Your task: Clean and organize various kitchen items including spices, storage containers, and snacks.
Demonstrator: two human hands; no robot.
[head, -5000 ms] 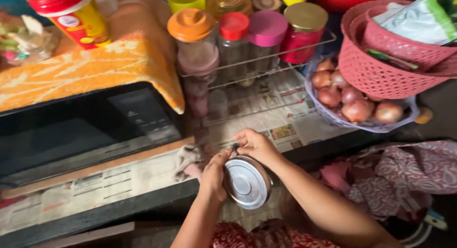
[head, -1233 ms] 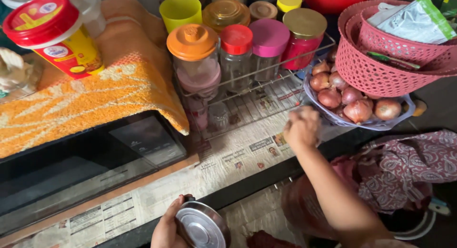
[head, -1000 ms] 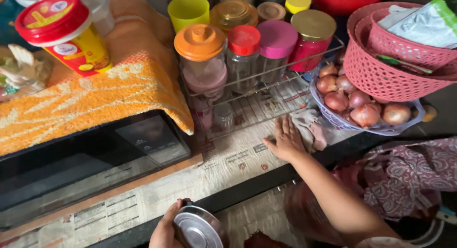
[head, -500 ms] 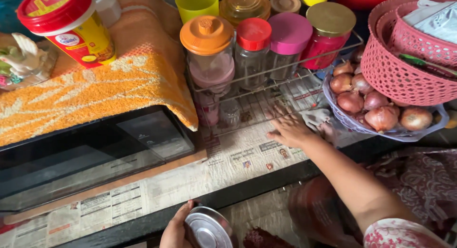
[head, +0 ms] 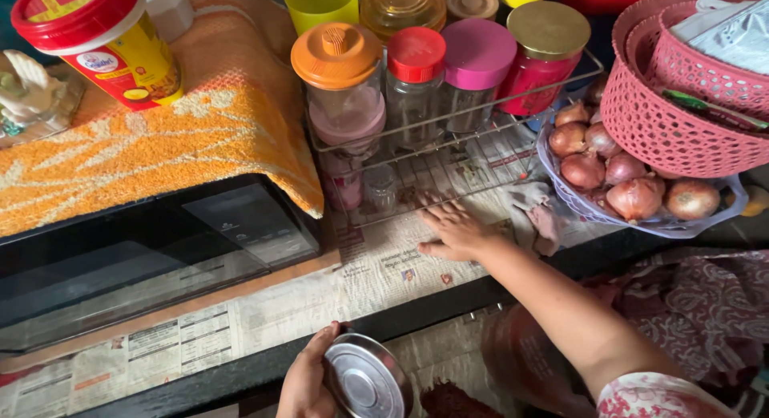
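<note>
My left hand (head: 308, 382) is gripping a lidded steel tin (head: 366, 380) below the counter edge; my right hand (head: 455, 228) is lying flat, holding nothing, on newspaper (head: 376, 266) near a bowl (head: 561, 195) holding onions (head: 633, 195).

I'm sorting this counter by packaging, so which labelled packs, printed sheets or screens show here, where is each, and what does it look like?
Labelled tub: top left, on the orange cloth; round, yellow and red, red lid.
Newspaper sheets: lining the counter under the right hand; grey print, small colour pictures.
Microwave panel: front right of the black oven; dark, unlit.
Left hand holds an unlabelled steel container.
</note>
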